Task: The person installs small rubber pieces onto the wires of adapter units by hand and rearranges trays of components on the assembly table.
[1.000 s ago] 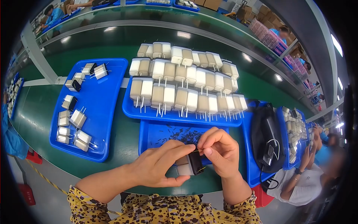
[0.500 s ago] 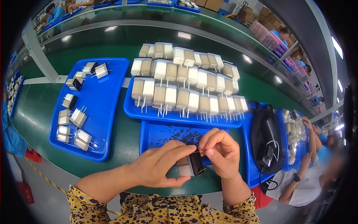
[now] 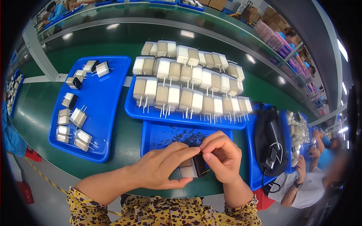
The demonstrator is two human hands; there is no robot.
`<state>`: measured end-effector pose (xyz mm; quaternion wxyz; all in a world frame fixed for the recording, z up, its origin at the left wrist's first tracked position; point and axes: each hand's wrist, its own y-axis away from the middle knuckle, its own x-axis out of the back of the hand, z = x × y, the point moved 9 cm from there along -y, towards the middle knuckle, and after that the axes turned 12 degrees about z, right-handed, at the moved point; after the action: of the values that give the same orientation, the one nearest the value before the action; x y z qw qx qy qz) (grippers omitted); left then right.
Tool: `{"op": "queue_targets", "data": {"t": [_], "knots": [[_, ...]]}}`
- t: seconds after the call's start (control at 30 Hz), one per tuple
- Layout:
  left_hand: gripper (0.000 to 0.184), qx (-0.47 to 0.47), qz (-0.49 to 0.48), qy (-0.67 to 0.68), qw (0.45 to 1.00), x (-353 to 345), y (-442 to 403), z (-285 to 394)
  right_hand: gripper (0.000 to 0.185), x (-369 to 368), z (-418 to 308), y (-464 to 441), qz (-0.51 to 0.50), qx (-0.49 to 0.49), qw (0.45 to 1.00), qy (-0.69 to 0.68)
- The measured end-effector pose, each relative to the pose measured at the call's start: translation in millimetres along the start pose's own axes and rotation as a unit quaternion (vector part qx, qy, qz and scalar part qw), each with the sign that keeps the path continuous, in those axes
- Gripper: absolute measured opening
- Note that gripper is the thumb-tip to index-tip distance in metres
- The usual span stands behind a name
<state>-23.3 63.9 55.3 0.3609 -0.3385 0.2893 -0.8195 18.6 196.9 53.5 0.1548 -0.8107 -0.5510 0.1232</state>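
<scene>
My left hand point(image 3: 162, 165) is wrapped around a white and beige block with a black end point(image 3: 190, 169), held just above the table's front edge. Its fingers cover much of the block. A thin yellowish lead sticks out of the black end on the lower side. At the upper corner of that end, my right hand point(image 3: 222, 158) has thumb and forefinger pinched together, close to the left fingertip. Whatever sits in this pinch is too small and covered to name. Behind both hands, small black tube pieces point(image 3: 177, 135) lie scattered in a shallow blue tray point(image 3: 149, 132).
A blue tray point(image 3: 130, 107) bears stacked rows of white and beige blocks with pale prongs. Several loose blocks lie in the left tray point(image 3: 98, 124). A black bag point(image 3: 268, 135) and a cable occupy the right tray. Co-workers' hands point(image 3: 301, 167) work farther right.
My right thumb and forefinger have closed up tighter at the block's corner, and the lead there is now mostly covered. My left hand stays put. The co-worker's hands on the right have shifted.
</scene>
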Motion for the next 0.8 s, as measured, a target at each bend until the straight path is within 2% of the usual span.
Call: {"op": "queue_targets", "data": {"t": [0.03,0.1,0.23,0.37,0.47,0.53,0.7,0.8], "knots": [[0.073,0.003,0.001,0.002,1.000,0,0,-1,0.009,0,1,-1,-0.001,-0.004,1.000,0.001],[0.074,0.026,-0.020,-0.009,0.999,-4,3,-7,0.012,-3,-5,-3,-0.022,0.063,0.992,0.103],[0.072,0.070,-0.030,0.006,0.997,-6,4,-16,0.012,-2,3,-7,-0.028,0.041,0.991,0.125],[0.069,0.086,-0.039,0.026,0.995,-7,6,-19,0.019,-2,10,-9,-0.055,0.020,0.996,0.066],[0.069,0.090,-0.041,0.033,0.995,-5,3,-16,0.023,1,8,-11,-0.038,-0.003,0.999,0.030],[0.071,0.110,-0.011,0.056,0.992,-2,3,-19,0.026,4,7,-13,-0.030,0.011,0.999,0.042],[0.076,0.131,-0.045,0.091,0.986,-9,7,-23,0.016,2,-4,-7,-0.014,0.085,0.987,0.139],[0.074,0.131,0.006,0.098,0.986,-5,7,-22,0.016,-1,-22,-5,-0.007,0.125,0.978,0.169]]}}
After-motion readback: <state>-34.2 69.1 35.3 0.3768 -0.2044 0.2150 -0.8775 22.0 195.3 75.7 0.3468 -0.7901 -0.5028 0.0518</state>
